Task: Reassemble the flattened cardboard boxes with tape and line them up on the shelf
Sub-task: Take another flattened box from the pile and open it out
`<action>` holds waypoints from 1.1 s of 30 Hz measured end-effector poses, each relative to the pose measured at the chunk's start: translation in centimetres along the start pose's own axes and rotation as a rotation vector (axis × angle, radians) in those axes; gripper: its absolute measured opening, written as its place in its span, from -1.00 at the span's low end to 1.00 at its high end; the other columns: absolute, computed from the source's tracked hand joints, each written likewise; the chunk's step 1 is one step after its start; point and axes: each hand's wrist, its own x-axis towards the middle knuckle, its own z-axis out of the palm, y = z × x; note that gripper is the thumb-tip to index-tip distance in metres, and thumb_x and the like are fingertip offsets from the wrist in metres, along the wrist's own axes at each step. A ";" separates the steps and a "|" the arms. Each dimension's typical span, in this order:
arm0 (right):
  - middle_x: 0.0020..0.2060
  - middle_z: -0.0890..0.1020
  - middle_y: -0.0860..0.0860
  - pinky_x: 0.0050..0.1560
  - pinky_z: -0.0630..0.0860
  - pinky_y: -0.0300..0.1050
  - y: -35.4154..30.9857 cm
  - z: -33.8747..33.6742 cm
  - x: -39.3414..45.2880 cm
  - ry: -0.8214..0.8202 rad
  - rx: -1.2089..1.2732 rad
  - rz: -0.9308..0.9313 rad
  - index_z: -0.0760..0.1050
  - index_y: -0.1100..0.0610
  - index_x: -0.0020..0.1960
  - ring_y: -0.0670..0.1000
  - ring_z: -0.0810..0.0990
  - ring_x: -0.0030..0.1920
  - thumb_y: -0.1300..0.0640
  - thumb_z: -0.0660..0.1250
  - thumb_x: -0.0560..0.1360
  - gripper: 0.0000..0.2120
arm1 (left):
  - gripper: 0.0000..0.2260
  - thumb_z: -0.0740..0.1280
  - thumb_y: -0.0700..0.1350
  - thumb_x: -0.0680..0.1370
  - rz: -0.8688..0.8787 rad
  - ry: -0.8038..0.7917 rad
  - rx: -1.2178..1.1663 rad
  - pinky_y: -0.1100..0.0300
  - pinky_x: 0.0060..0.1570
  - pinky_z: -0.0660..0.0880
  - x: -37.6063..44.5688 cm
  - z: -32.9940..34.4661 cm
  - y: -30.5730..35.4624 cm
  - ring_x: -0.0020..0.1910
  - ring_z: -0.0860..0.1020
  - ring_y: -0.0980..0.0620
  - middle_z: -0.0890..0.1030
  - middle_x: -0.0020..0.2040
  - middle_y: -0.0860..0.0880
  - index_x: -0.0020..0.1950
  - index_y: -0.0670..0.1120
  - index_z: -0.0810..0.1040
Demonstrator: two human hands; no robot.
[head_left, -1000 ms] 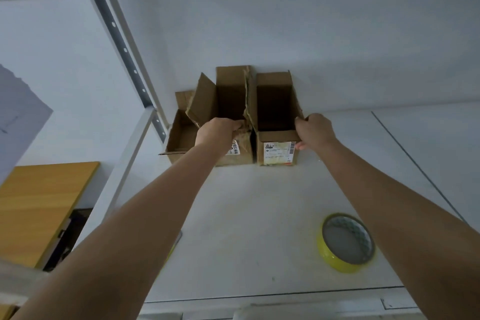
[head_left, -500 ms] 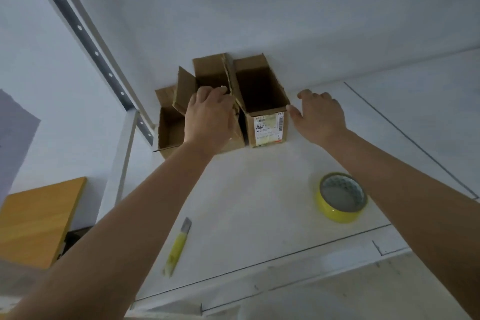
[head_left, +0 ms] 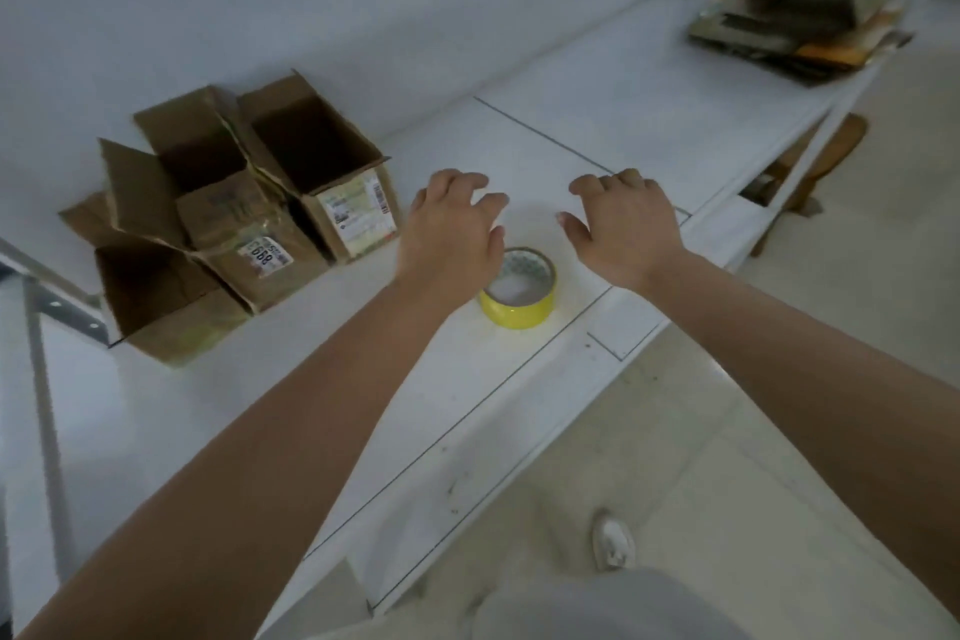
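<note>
White shelf (head_left: 649, 120) carries three rebuilt boxes (head_left: 244, 203) at its left end; flattened cardboard (head_left: 795, 10) waits far right. Both hands, left hand (head_left: 449, 229) and right hand (head_left: 623, 229), hover empty and spread over the tape (head_left: 519, 296).

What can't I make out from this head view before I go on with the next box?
- Flattened stack, far right of the shelf: motion blur, so no count of pieces.
- Tape roll: the left hand covers its near-left rim; loose end not visible.
- Leftmost box: the middle box and its flaps hide its back.
- Box bottoms: hidden, so taping cannot be checked.
- Right hand: open, holding nothing.
</note>
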 end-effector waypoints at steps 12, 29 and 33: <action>0.10 0.63 0.13 0.19 0.37 0.07 18.9 -2.1 -2.3 -0.018 -0.054 0.100 0.43 0.17 0.29 0.19 0.51 0.17 -0.07 0.12 0.63 -0.61 | -0.68 0.30 -0.11 0.57 0.215 0.045 -0.046 -0.06 0.25 0.37 11.2 3.7 15.3 0.39 0.34 -0.18 0.48 0.34 -0.17 0.30 -0.14 0.57; 0.06 0.63 0.04 0.16 0.34 0.02 42.4 -2.1 2.7 -0.002 0.124 0.296 0.52 0.09 0.19 0.13 0.50 0.14 0.02 0.21 0.59 -0.75 | -0.68 0.32 -0.01 0.59 0.240 0.046 -0.367 0.09 0.27 0.37 31.6 11.0 34.8 0.45 0.23 -0.03 0.41 0.40 -0.08 0.34 -0.02 0.54; -0.02 0.63 0.06 0.08 0.36 0.01 47.0 -1.2 7.5 0.009 0.107 0.333 0.52 0.10 0.11 0.14 0.50 0.04 0.03 0.17 0.60 -0.77 | -0.69 0.34 -0.04 0.57 0.277 0.030 -0.355 0.05 0.29 0.34 38.2 12.8 35.4 0.42 0.26 -0.07 0.43 0.37 -0.11 0.31 -0.06 0.56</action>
